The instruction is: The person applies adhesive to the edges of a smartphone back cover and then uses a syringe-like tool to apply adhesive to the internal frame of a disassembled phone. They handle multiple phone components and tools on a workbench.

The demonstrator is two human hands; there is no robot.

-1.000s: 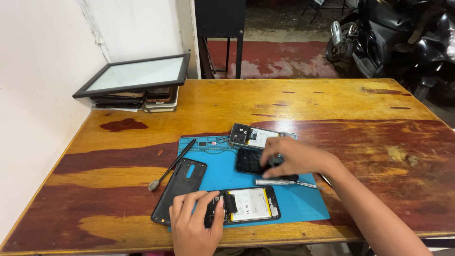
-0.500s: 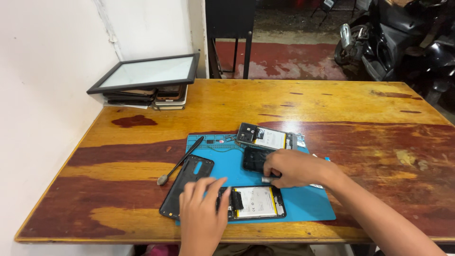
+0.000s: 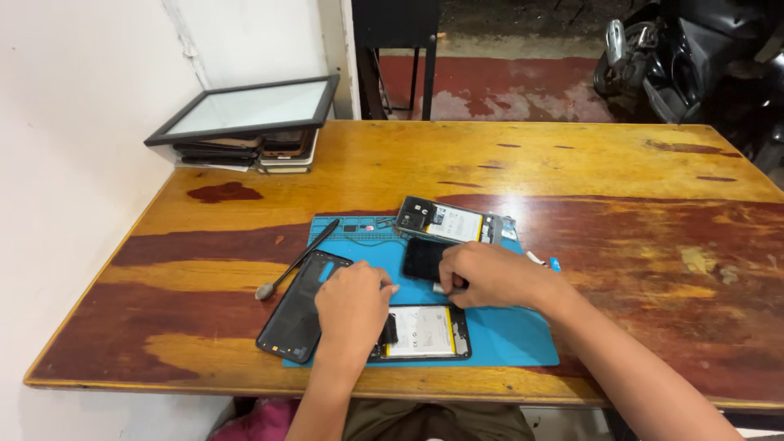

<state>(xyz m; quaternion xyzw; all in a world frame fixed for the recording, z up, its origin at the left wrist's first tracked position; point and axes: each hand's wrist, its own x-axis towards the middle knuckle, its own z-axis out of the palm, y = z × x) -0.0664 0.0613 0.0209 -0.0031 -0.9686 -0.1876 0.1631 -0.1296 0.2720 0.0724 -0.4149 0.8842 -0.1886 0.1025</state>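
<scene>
Below, both hands: left hand [image 3: 353, 300] on opened phone [image 3: 420, 332]; right hand [image 3: 482, 273] beside.

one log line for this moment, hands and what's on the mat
left hand: resting on opened phone | right hand: gripping slim tool, tip hidden | blue mat: back cover, second opened phone | table: stacked devices

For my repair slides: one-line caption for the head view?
Left hand steadies an opened phone on a blue mat; right hand grips a tool.
</scene>
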